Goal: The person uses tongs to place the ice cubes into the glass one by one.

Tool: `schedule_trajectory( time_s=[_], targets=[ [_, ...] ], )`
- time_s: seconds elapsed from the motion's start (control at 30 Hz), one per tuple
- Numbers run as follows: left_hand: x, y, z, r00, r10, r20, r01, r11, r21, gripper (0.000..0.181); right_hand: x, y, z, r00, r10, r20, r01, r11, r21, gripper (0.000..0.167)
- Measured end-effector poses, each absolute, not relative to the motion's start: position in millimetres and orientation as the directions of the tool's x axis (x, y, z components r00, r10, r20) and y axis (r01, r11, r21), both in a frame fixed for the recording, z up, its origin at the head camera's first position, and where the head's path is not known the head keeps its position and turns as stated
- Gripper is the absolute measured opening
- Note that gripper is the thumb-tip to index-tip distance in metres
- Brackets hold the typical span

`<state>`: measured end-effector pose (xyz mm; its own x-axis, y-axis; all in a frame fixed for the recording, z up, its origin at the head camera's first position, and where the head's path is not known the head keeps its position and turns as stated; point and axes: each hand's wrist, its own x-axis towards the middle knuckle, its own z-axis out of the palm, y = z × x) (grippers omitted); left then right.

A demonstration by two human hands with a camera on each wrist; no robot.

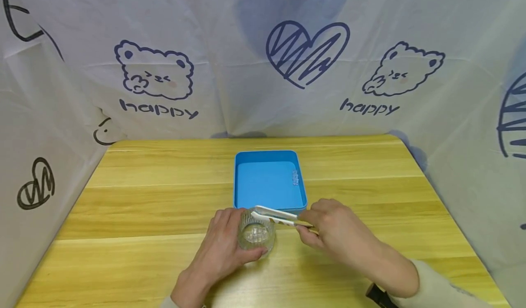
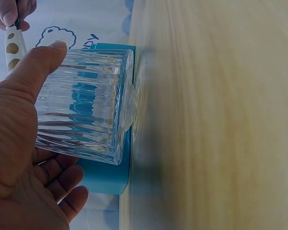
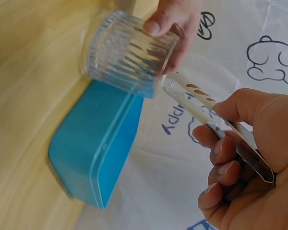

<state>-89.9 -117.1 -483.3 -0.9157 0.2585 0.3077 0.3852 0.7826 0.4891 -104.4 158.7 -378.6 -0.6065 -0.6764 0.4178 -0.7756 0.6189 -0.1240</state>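
Observation:
A clear ribbed glass (image 1: 267,237) stands upright at the near side of the table, its rim upward. My left hand (image 1: 223,244) grips it from the left, the thumb (image 2: 48,57) curled along one side. In the right wrist view the ribbed wall of the glass (image 3: 129,52) shows plainly; I cannot tell whether clear pieces lie inside. My right hand (image 1: 334,226) pinches a pair of small tongs (image 1: 281,214) with white, brown-spotted arms and metal handles. The tongs' tips reach the glass's rim; whether anything is between them, I cannot tell.
Just behind the glass sits an open blue box (image 1: 267,185). A small pale, bumpy clump (image 1: 295,177) lies against its right inner side. The wood-patterned table (image 1: 144,216) extends to both sides, with a printed white curtain (image 1: 246,93) around it.

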Motion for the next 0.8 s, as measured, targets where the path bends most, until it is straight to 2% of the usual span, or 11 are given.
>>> schedule_trajectory(
  time_s=[0.33, 0.8],
  targets=[
    [-90, -117, -482, -0.911, 0.267, 0.314, 0.395, 0.786, 0.476, 0.088, -105, 151, -390, -0.583, -0.7, 0.412, -0.796, 0.595, -0.116, 0.008],
    [-89, -117, -482, -0.918, 0.266, 0.295, 0.382, 0.793, 0.475, 0.089, -103, 150, -391, -0.625, -0.686, 0.372, -0.77, 0.62, -0.15, 0.009]
  ],
)
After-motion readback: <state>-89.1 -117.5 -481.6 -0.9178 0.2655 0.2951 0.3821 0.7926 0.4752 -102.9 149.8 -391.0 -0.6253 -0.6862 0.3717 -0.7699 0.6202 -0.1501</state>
